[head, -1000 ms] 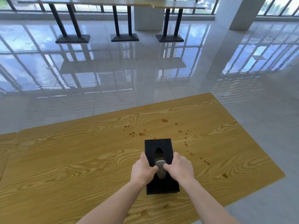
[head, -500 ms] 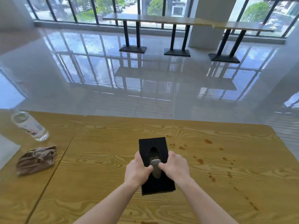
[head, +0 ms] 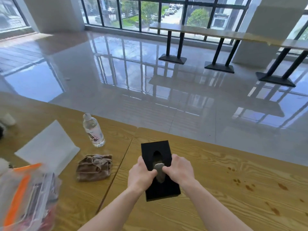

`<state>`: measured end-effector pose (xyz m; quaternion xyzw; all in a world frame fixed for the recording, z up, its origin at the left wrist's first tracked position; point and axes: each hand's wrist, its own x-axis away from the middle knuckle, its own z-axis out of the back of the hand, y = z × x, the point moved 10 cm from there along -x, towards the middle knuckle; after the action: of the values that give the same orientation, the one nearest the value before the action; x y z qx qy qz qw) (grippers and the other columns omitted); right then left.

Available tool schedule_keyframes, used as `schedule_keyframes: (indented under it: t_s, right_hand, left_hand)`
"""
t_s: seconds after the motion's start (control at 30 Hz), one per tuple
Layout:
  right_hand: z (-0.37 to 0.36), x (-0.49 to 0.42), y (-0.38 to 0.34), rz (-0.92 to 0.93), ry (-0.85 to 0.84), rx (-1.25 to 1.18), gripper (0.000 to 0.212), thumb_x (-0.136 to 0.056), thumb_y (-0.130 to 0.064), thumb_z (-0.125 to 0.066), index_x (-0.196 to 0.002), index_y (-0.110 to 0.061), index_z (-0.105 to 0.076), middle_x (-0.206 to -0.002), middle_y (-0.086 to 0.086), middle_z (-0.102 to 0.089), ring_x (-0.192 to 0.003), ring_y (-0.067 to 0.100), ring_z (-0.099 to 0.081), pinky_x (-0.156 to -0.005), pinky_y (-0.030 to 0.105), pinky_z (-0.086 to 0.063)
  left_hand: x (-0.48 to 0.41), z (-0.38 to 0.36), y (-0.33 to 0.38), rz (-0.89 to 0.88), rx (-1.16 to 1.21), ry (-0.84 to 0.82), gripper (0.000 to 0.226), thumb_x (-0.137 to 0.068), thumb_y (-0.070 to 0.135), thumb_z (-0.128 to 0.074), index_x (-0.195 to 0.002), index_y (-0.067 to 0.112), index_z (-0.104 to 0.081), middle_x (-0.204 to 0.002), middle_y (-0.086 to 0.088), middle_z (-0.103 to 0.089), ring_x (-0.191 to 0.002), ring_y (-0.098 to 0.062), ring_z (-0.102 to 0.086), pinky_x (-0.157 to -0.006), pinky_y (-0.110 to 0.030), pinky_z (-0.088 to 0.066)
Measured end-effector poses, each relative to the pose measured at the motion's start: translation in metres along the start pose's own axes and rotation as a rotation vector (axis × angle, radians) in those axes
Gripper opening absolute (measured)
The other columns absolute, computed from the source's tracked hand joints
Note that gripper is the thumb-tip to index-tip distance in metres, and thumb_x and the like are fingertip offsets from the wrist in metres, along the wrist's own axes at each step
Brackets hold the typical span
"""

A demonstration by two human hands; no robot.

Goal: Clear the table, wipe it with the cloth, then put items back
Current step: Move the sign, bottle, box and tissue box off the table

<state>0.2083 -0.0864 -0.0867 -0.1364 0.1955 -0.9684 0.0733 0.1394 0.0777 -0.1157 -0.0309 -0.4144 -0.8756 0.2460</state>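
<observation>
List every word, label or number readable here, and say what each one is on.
No text here can be quoted with confidence.
water bottle: the label carries dark characters, too blurred to read.
tissue box: no print visible.
plastic bag: contents blurred, nothing legible.

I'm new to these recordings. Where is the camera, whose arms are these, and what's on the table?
There is no machine here. A person wears one camera on the head, looking forward and down, so the bare arms are their own. The left hand and right hand grip a black tissue box from either side; a grey tissue pokes from its slot. On the wooden table, left of the box, are a crumpled brown cloth, a water bottle and a clear plastic bag with orange trim. Brown stains spot the wood on the right.
</observation>
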Motion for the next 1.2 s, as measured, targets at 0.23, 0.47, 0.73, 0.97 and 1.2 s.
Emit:
schedule_keyframes:
  t_s: [0.23, 0.47, 0.73, 0.97, 1.2]
  right_hand:
    - [-0.019, -0.063, -0.095, 0.084, 0.012, 0.065, 0.029, -0.08, -0.042, -0.068, -0.093, -0.019, -0.056, -0.076, -0.003, -0.061, -0.067, 0.019, -0.059, -0.054, 0.03, -0.045]
    - [-0.033, -0.131, -0.158, 0.151, 0.017, 0.123, 0.026, -0.078, -0.038, -0.067, -0.091, -0.018, -0.057, -0.076, -0.001, -0.062, -0.069, 0.022, -0.061, -0.056, 0.032, -0.049]
    - [-0.056, -0.194, -0.193, 0.203, -0.022, 0.146, 0.02, -0.081, -0.032, -0.067, -0.083, -0.017, -0.054, -0.071, -0.001, -0.058, -0.066, 0.019, -0.058, -0.058, 0.033, -0.052]
    - [-0.079, -0.242, -0.215, 0.224, -0.061, 0.093, 0.02, -0.078, -0.035, -0.066, -0.089, -0.021, -0.059, -0.077, -0.001, -0.063, -0.07, 0.02, -0.061, -0.061, 0.034, -0.054]
    - [-0.102, -0.273, -0.223, 0.188, -0.111, 0.04, 0.023, -0.081, -0.039, -0.065, -0.095, -0.021, -0.06, -0.086, 0.0, -0.066, -0.077, 0.023, -0.062, -0.064, 0.034, -0.052]
  left_hand:
    - [-0.07, 0.068, -0.035, 0.04, 0.013, 0.032, 0.047, -0.079, 0.038, -0.07, -0.117, 0.025, -0.046, -0.097, 0.007, -0.064, -0.083, -0.015, -0.061, -0.063, -0.027, -0.043]
    - [-0.133, 0.103, -0.054, 0.097, 0.068, 0.066, 0.048, -0.081, 0.033, -0.07, -0.12, 0.021, -0.045, -0.099, 0.004, -0.064, -0.088, -0.019, -0.062, -0.074, -0.032, -0.05]
    - [-0.187, 0.114, -0.073, 0.204, 0.097, 0.126, 0.05, -0.084, 0.03, -0.068, -0.124, 0.016, -0.042, -0.106, -0.004, -0.065, -0.092, -0.025, -0.064, -0.075, -0.037, -0.054]
    - [-0.207, 0.111, -0.081, 0.271, 0.134, 0.182, 0.085, -0.095, 0.029, -0.057, -0.156, 0.011, 0.0, -0.145, -0.017, -0.045, -0.124, -0.032, -0.053, -0.096, -0.04, -0.049]
    - [-0.213, 0.104, -0.079, 0.175, 0.1, 0.158, 0.076, -0.1, 0.017, -0.049, -0.155, 0.003, 0.001, -0.161, -0.02, -0.01, -0.146, -0.03, -0.023, -0.114, -0.031, -0.027]
